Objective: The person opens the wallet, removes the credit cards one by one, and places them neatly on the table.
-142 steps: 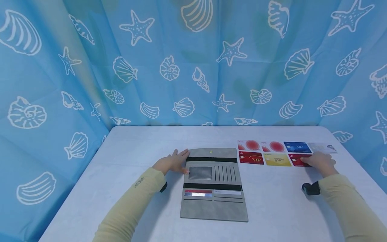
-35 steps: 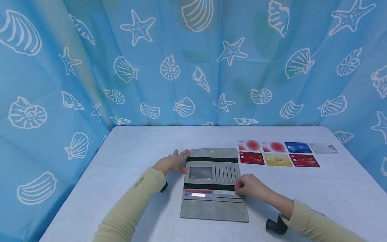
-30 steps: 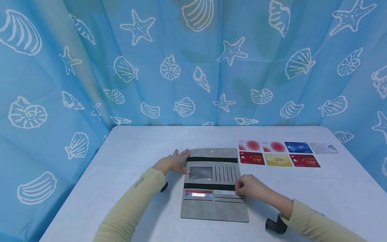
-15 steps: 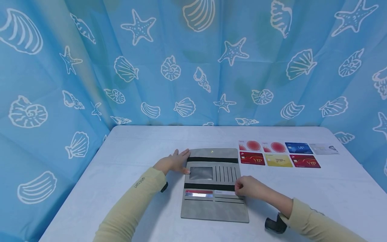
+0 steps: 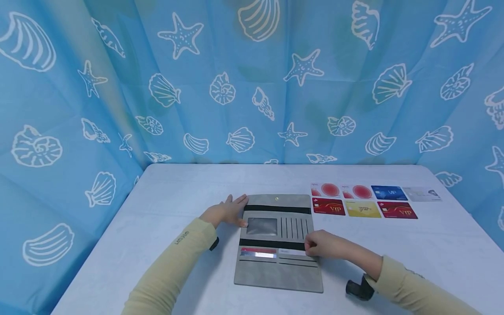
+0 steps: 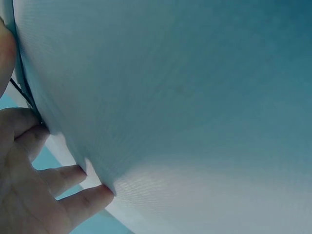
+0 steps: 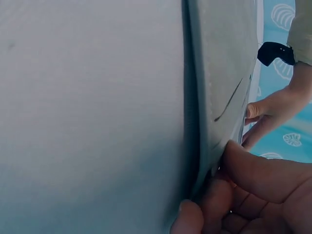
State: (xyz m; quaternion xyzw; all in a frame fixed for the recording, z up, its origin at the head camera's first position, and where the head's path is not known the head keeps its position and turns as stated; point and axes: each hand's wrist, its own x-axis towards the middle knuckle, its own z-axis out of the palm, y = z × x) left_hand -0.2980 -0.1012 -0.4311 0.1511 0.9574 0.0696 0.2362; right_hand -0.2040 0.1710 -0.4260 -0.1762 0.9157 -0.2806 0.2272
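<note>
A grey long wallet [image 5: 275,278] lies unfolded on the white table, with black bands, a clear window [image 5: 262,226] and card slots. A red-and-silver card [image 5: 258,252] and a whitish card [image 5: 290,252] show in the slots of its lower panel. My left hand [image 5: 225,213] rests at the wallet's left edge, fingers spread, thumb touching the edge. My right hand [image 5: 324,244] pinches the wallet's right edge beside the whitish card. In the right wrist view its thumb [image 7: 258,170] lies on the upper face, and the other fingers curl at the edge, partly hidden.
Two rows of cards lie right of the wallet, among them a red VIP card [image 5: 328,206], a gold card [image 5: 363,209], a blue card [image 5: 389,193] and a pale card [image 5: 423,194]. A blue shell-print curtain [image 5: 252,87] hangs behind the table [image 5: 177,183].
My right hand has left the red card at the far right and come to the wallet's right edge. Lately the wallet has shifted slightly towards me. The left hand stays in place.
</note>
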